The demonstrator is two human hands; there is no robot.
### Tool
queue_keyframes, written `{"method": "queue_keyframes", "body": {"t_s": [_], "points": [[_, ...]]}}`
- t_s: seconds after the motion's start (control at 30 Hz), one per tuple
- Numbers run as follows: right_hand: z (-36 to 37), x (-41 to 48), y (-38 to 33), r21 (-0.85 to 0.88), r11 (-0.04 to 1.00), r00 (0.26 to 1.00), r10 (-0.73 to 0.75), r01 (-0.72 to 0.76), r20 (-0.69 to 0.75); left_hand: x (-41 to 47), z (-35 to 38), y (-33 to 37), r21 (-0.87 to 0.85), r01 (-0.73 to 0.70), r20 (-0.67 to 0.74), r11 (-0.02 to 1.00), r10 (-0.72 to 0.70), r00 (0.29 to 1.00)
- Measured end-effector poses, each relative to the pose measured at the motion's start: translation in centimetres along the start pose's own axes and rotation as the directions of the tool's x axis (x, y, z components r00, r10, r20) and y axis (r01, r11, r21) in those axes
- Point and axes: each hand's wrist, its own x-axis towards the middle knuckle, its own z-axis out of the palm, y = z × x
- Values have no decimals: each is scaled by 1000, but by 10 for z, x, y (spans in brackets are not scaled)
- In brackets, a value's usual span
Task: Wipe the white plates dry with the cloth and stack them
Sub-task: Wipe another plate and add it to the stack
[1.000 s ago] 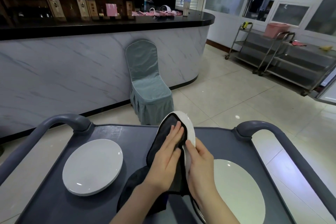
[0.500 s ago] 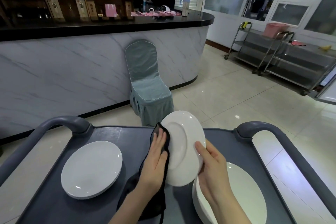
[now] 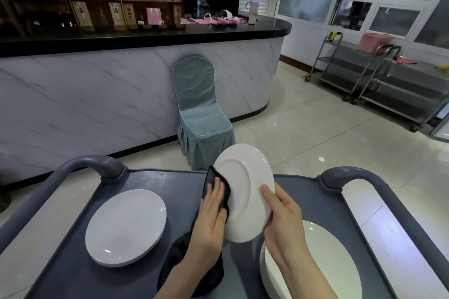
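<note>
A white plate (image 3: 244,189) stands tilted on edge above the grey cart top (image 3: 184,182), its underside toward me. My right hand (image 3: 281,211) grips its right rim, thumb on the underside. My left hand (image 3: 213,211) presses a black cloth (image 3: 216,182) against the plate's left edge with straight fingers; the rest of the cloth hangs down under my forearm. A second white plate (image 3: 126,226) lies flat on the cart's left side. A stack of white plates (image 3: 323,255) sits at the right, partly hidden by my right arm.
The cart has raised grey handles at the far left (image 3: 92,165) and far right (image 3: 354,175). Beyond it stand a covered chair (image 3: 201,114) and a marble counter (image 3: 97,94). Steel trolleys (image 3: 379,75) line the right wall over tiled floor.
The plate turned from edge-on with the cloth over its face to underside toward me. My left hand and the cloth slid to its left edge; my right hand moved to the right rim.
</note>
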Motion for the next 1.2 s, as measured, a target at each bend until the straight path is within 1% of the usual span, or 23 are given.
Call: {"method": "queue_keyframes", "body": {"t_s": [0.07, 0.13, 0.2, 0.23, 0.3, 0.4, 0.53, 0.67, 0.73, 0.8, 0.87, 0.93, 1.0, 1.03, 1.13, 1.17, 1.2], "points": [[1, 2, 1, 17, 1000, 1000, 18, -18, -21, -9, 7, 6, -1, -42, 57, 999, 42, 997], [2, 0, 5, 20, 999, 999, 45, -45, -26, -9, 11, 17, 12, -117, 113, 993, 115, 987], [4, -3, 10, 32, 997, 998, 66, -65, -8, 0, 9, 23, 18, -157, 121, 987, 154, 981], [5, -5, 12, 38, 997, 997, 73, -73, 1, 6, 7, 23, 29, -149, 110, 988, 145, 983], [7, -7, 13, 36, 997, 997, 75, -75, -2, 18, -2, 17, 73, -90, 91, 993, 84, 992], [6, -4, 7, 25, 999, 998, 48, -47, -28, 20, -14, 0, 102, -9, 68, 995, 2, 998], [3, 1, -1, 41, 999, 998, 15, -12, -55, -4, -6, -4, 45, -34, 69, 998, 30, 997], [3, 1, 11, 69, 995, 996, 73, -69, -53, -9, 14, 19, 3, -121, 153, 993, 119, 981], [3, -3, 18, 115, 990, 997, 82, -80, -8, 0, 13, 26, 8, -145, 169, 989, 141, 975], [4, -5, 22, 133, 988, 996, 85, -84, 3, 8, 9, 25, 53, -163, 200, 985, 149, 968], [4, -3, 23, 109, 990, 994, 98, -93, -43, 13, 7, 16, 94, -146, 239, 985, 120, 963], [2, -1, 24, 75, 993, 992, 101, -96, -79, 15, 5, 2, 127, -62, 199, 990, 35, 979], [0, -2, 23, 17, 997, 994, 77, -76, -75, 13, -1, -15, 165, 30, 166, 986, -58, 984], [-2, -2, 23, -16, 998, 996, 59, -60, -72, 11, -5, -24, 195, 51, 194, 979, -90, 977], [-3, -2, 25, -107, 994, 995, 12, -22, -95, 2, -19, -46, 303, 47, 323, 952, -149, 935], [-2, -1, 27, -150, 989, 994, -2, -14, -106, 2, -25, -49, 323, 72, 332, 944, -184, 925], [-1, 0, 30, -209, 978, 993, -26, 1, -115, 4, -30, -49, 302, 117, 320, 946, -216, 923]]}}
